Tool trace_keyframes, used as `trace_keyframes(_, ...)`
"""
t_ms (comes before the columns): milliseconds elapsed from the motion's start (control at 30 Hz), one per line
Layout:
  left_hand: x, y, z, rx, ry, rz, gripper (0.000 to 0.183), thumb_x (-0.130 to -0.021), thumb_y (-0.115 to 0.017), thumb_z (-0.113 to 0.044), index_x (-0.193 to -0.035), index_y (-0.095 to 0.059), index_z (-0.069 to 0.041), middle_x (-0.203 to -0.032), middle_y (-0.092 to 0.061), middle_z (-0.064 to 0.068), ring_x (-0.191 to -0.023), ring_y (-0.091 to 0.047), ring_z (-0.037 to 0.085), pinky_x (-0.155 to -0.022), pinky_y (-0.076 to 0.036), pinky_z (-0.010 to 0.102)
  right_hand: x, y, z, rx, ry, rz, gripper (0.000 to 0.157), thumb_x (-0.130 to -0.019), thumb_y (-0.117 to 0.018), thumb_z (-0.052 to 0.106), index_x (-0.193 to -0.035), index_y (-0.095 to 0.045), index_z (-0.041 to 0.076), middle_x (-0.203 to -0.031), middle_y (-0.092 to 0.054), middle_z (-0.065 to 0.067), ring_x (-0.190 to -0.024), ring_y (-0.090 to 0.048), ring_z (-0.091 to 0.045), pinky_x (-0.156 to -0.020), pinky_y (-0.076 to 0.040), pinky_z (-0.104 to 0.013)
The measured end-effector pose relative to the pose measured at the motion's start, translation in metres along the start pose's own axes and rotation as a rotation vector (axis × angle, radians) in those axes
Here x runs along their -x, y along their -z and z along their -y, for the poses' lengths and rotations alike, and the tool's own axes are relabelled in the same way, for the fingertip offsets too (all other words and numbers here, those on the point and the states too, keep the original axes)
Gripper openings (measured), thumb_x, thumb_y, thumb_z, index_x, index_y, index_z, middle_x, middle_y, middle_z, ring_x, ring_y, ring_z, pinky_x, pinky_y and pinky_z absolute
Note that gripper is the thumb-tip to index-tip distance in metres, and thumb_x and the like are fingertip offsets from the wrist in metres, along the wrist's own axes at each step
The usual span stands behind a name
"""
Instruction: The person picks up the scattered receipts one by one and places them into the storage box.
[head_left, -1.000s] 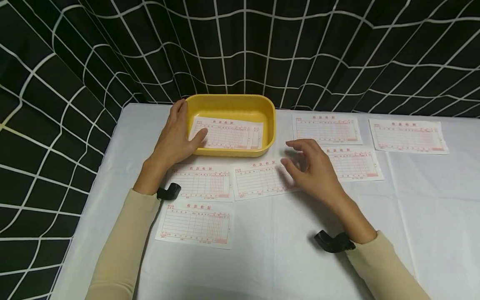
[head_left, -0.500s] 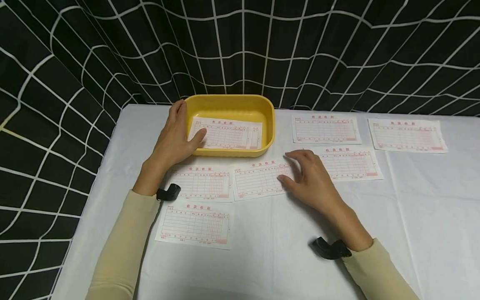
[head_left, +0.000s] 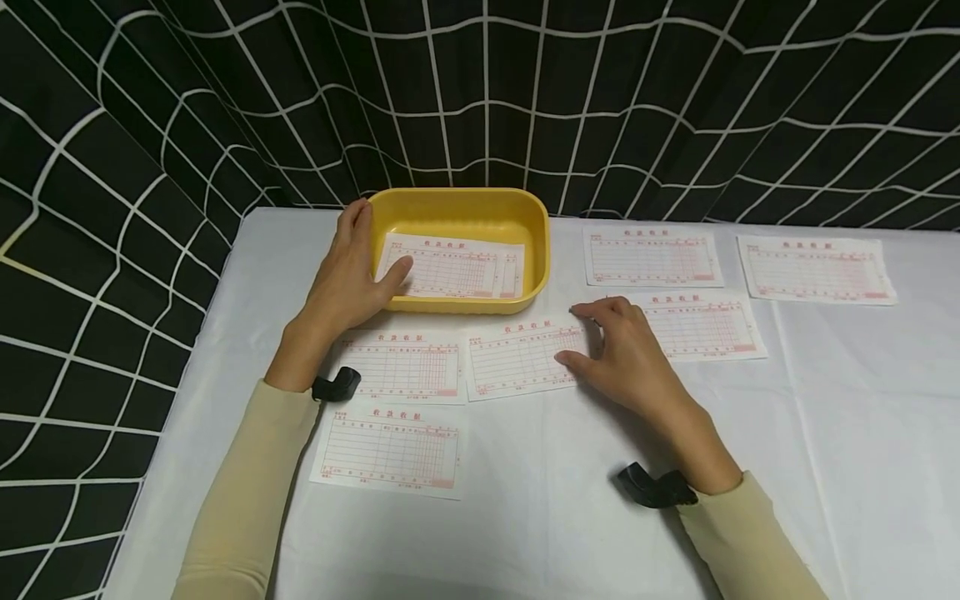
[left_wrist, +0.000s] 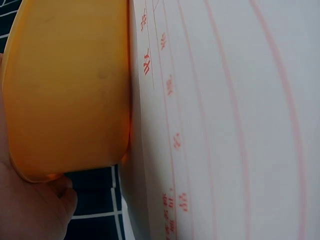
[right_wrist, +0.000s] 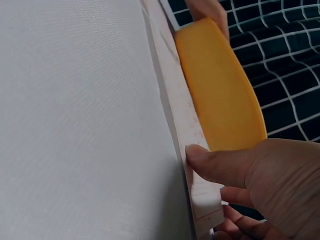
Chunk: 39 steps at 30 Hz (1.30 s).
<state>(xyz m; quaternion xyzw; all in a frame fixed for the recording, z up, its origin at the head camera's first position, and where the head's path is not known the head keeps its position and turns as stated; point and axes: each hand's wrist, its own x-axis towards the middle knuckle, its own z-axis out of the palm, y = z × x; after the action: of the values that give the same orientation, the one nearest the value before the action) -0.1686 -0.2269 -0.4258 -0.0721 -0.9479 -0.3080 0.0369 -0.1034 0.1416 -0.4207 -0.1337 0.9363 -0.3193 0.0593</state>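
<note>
while the head view sets out the whole arrangement, each wrist view adds one detail of your grip. the yellow tray is the landmark: overlapping receipt sheets lie flat inside it. your left hand grips the tray's left end, thumb over the front rim, fingers along the outer side. the thumb's place inside the tray is plain only from the head; the left wrist view shows instead the tray's outer wall, with fingertips bent at its corner. your right hand is at the right end of the front slip, which lies just before the tray, slightly tilted. from the head, you part thumb and forefinger moderately; the right wrist view reveals your thumb touching the slip's edge and the paper bowing beyond it, though you cannot tell whether the grip is firm. two left-hand slips lie before the tray's left half, one nearer you than the other. three right-hand slips lie to the tray's right. behind the tray hangs a gridded black cloth.
</note>
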Motion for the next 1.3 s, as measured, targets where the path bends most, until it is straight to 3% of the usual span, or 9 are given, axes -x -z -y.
trace_keyframes(267, 0.000, 0.000, 0.000, -0.008, -0.007, -0.003, 0.093, -0.098, -0.063, -0.043, -0.168, -0.018, -0.001, -0.174, -0.017, 0.017, -0.151, -0.040, 0.035, -0.128, -0.035, 0.051, 0.001, -0.001, -0.003, -0.014, -0.004, -0.010, 0.056, -0.088, -0.084, 0.011, -0.138, -0.065, -0.003, -0.122, -0.064, -0.025, -0.104, -0.053, -0.034, -0.092, -0.040, -0.046)
trace_keyframes(600, -0.001, -0.001, 0.000, -0.003, -0.014, -0.002, 0.093, -0.098, -0.062, -0.045, -0.168, -0.018, -0.003, -0.174, -0.018, 0.017, -0.150, -0.041, 0.036, -0.126, -0.036, 0.052, 0.005, 0.000, 0.005, -0.013, -0.114, -0.015, 0.051, -0.090, -0.083, 0.014, -0.136, -0.067, -0.003, -0.124, -0.064, -0.027, -0.104, -0.055, -0.034, -0.089, -0.042, -0.047)
trace_keyframes(867, 0.000, 0.000, 0.000, -0.014, -0.004, 0.000, 0.092, -0.098, -0.061, -0.044, -0.169, -0.018, -0.003, -0.174, -0.017, 0.015, -0.150, -0.042, 0.035, -0.127, -0.036, 0.051, 0.003, 0.001, 0.005, 0.003, -0.076, -0.016, 0.045, -0.089, -0.082, 0.013, -0.131, -0.071, -0.002, -0.100, -0.065, -0.018, -0.086, -0.053, -0.028, -0.075, -0.037, -0.037)
trace_keyframes(1100, -0.001, 0.000, 0.001, -0.012, -0.005, -0.003, 0.092, -0.098, -0.062, -0.044, -0.168, -0.019, -0.002, -0.174, -0.017, 0.016, -0.149, -0.042, 0.035, -0.127, -0.036, 0.051, 0.004, 0.007, 0.004, 0.003, -0.072, 0.021, 0.035, -0.095, -0.074, 0.013, -0.127, -0.073, 0.000, -0.084, -0.064, -0.013, -0.081, -0.053, -0.025, -0.073, -0.039, -0.036)
trace_keyframes(1300, -0.001, 0.000, 0.001, -0.002, -0.006, -0.002, 0.094, -0.098, -0.062, -0.044, -0.169, -0.017, -0.002, -0.175, -0.016, 0.016, -0.153, -0.038, 0.035, -0.128, -0.034, 0.053, 0.004, 0.014, -0.001, -0.015, -0.045, 0.013, 0.024, -0.099, -0.069, 0.014, -0.119, -0.077, 0.002, -0.069, -0.056, -0.006, -0.068, -0.047, -0.020, -0.064, -0.037, -0.032)
